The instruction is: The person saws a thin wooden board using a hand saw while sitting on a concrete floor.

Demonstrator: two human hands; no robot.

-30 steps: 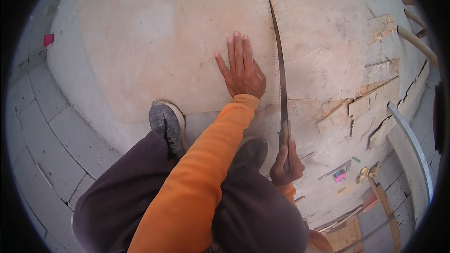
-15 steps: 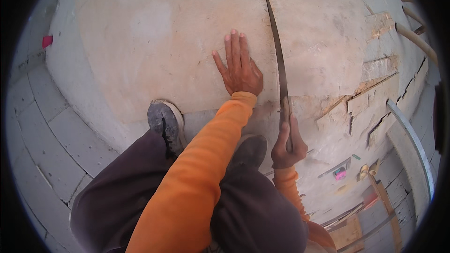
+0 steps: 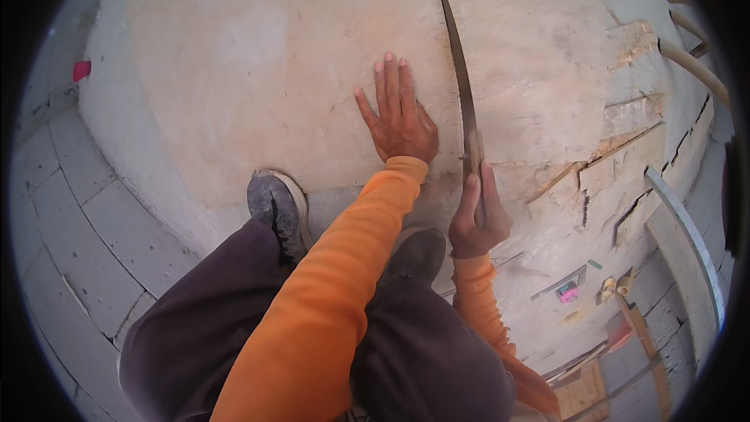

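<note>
My left hand (image 3: 403, 126) lies flat on a pale plywood sheet (image 3: 258, 101), fingers spread, just left of a long cut line. My right hand (image 3: 480, 223) grips the near end of a handsaw (image 3: 462, 82). Its long, dark, narrow blade points away from me along the cut, with a second pale sheet (image 3: 539, 70) on its right. The hand and the handle are slightly blurred. My left shoe (image 3: 275, 207) rests at the near edge of the plywood. The other shoe (image 3: 418, 254) is partly hidden behind my left forearm and knee.
Broken, splintered board edges (image 3: 594, 160) lie to the right. Beyond them stand a metal-edged board (image 3: 687, 242) and a curved pole (image 3: 695, 70). A pink item (image 3: 568, 292) and a tape roll (image 3: 608, 289) sit at lower right. Grey paving (image 3: 109, 227) runs along the left.
My right hand has moved forward with the handsaw, its blade sliding away from me along the cut. My left hand has stayed flat in the same place.
</note>
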